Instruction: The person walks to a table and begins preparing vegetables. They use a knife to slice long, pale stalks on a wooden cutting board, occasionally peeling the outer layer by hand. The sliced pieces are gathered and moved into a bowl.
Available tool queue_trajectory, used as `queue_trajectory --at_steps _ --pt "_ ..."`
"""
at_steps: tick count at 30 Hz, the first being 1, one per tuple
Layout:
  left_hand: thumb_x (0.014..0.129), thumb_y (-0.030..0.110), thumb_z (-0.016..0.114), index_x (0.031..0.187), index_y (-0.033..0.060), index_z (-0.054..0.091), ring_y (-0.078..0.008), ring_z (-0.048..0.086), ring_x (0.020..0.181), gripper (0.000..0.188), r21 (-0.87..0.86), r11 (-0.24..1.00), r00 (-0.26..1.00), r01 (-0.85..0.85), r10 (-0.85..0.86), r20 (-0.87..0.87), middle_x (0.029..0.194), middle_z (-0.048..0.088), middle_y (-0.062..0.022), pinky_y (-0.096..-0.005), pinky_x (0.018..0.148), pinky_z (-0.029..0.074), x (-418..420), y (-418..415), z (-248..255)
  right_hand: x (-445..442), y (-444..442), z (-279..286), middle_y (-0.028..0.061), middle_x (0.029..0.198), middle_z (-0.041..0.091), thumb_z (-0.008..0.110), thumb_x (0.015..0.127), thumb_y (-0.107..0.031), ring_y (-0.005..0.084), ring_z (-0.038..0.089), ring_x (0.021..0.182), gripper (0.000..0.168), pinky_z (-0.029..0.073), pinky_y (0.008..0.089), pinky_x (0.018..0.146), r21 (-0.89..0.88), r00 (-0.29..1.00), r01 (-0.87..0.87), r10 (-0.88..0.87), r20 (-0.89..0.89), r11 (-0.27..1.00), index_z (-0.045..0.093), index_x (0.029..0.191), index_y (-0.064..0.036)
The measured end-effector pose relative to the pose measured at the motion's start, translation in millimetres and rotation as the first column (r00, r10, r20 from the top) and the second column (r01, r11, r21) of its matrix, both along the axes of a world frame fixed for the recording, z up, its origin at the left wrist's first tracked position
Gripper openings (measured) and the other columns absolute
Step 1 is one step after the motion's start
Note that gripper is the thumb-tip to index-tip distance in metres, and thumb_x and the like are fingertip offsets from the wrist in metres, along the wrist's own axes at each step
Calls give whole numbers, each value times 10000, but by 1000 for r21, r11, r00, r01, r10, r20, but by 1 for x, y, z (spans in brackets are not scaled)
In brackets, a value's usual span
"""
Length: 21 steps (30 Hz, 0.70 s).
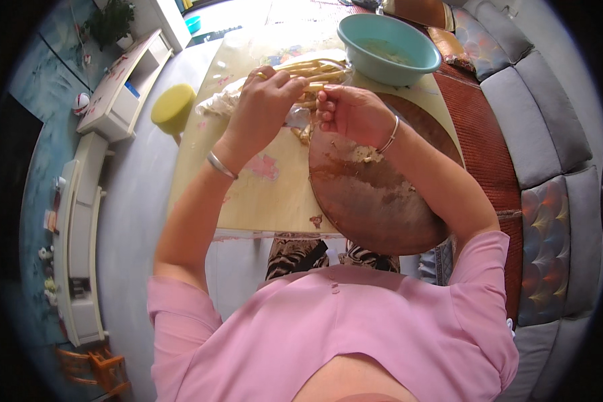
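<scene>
Above the far side of the table, my left hand point(269, 103) has its fingers closed around a pale yellow stick-like food piece point(314, 87). The thumb and forefinger of my right hand point(356, 111) pinch the other end of that piece. Just beyond the hands lies a bundle of long yellowish sticks point(326, 68), partly inside a clear plastic bag point(299, 118). My left hand hides some of the bundle. Under my right forearm is a round wooden chopping board point(377, 201), with small pale scraps point(368, 154) on it.
A light green basin point(389, 73) holding water and pale pieces stands at the table's far right. The board overhangs the near edge of the yellow table point(251, 211). On the left is a yellow stool point(173, 108); a grey sofa point(512, 115) runs along the right.
</scene>
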State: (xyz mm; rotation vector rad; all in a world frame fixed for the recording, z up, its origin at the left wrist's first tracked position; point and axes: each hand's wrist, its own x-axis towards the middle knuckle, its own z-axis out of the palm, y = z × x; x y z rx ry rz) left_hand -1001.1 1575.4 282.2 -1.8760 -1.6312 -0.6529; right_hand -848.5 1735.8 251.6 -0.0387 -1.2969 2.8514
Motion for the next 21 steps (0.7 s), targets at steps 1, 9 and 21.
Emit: queue_trajectory --at_steps 1,9,21 --pt "777 -4 628 1071 82 631 -282 602 919 306 -8 1000 999 12 -12 34 944 643 -75 -400 882 499 -2 0 -2 -2 2 0 -7 809 535 464 1030 -239 138 517 777 230 465 313 763 7 1000 -15 15 -6 1000 592 961 -60" --pt "771 -28 624 1079 80 622 -309 606 921 326 -110 992 992 68 -56 110 922 618 -90 -401 796 526 -13 -9 -8 -4 -7 6 -9 773 534 450 1010 -259 130 522 753 260 476 306 757 160 987 20 -45 153 987 610 964 -60" --pt "830 38 606 1090 106 626 -291 580 1031 269 -232 969 996 86 -78 45 975 597 -72 -398 899 496 -10 -14 5 -6 -5 16 -14 723 452 462 988 -274 119 505 654 242 505 323 661 370 977 -101 21 213 923 583 931 -72"
